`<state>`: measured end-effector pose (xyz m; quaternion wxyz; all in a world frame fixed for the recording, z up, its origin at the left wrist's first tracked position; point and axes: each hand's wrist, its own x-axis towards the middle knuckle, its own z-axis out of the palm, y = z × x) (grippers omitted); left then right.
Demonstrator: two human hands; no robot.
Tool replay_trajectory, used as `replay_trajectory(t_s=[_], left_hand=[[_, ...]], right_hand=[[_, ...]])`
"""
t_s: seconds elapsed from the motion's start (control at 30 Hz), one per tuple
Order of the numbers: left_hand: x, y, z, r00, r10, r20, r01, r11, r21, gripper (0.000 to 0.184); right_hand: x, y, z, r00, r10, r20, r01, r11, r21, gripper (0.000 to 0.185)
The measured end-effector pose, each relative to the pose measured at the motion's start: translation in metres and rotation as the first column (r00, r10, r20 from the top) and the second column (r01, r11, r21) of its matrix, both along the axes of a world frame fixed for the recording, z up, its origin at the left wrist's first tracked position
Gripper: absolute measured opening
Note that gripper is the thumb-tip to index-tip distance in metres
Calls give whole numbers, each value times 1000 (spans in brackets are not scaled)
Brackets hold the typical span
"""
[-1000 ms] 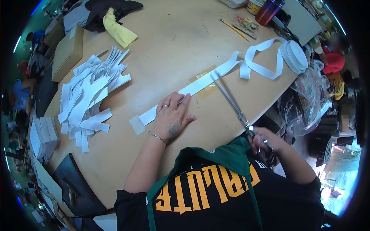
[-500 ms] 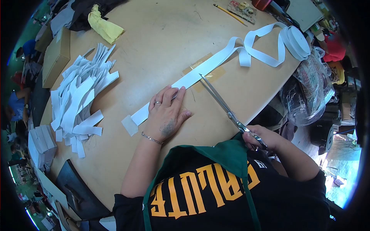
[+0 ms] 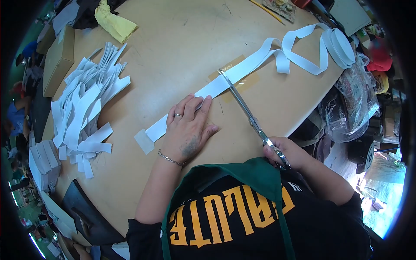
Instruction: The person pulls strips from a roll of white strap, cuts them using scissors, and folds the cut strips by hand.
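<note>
Silver long-bladed metal scissors (image 3: 247, 110) have advanced since the earlier frame, from the near edge of a flat white fabric strip (image 3: 212, 89) to lie across it, tips past its far edge. Nearest, low and right of centre, the right hand (image 3: 286, 154) is wrapped around the scissors' handles. Left of it, the left hand (image 3: 188, 130) rests flattened on the strip, fingers extended, clenching nothing. The strip runs diagonally through mid-frame; its lower-left end meets a pale square patch (image 3: 144, 141), and farther along it crosses glossy brown tape (image 3: 249, 82). At left sits a loose heap of white strips (image 3: 84, 112); at upper right, white loops reach a round white roll (image 3: 340, 47). Farthest, upper left, lies a crumpled yellow cloth (image 3: 115, 21).
</note>
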<state>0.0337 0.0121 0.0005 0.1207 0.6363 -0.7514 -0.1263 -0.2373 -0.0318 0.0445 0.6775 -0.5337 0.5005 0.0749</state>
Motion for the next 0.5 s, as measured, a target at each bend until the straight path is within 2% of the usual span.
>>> replay_trajectory(t_s=[0.17,0.5], left_hand=[[1,-1,0,1000,-6,-4,6,1000,-4,62],[1,-1,-1,1000,-8,2,8,1000,-24,60]], right_hand=[[-1,4,-6,996,-87,28,86,996,36,46],[8,8,-3,996,-91,3,91,996,-20,44]])
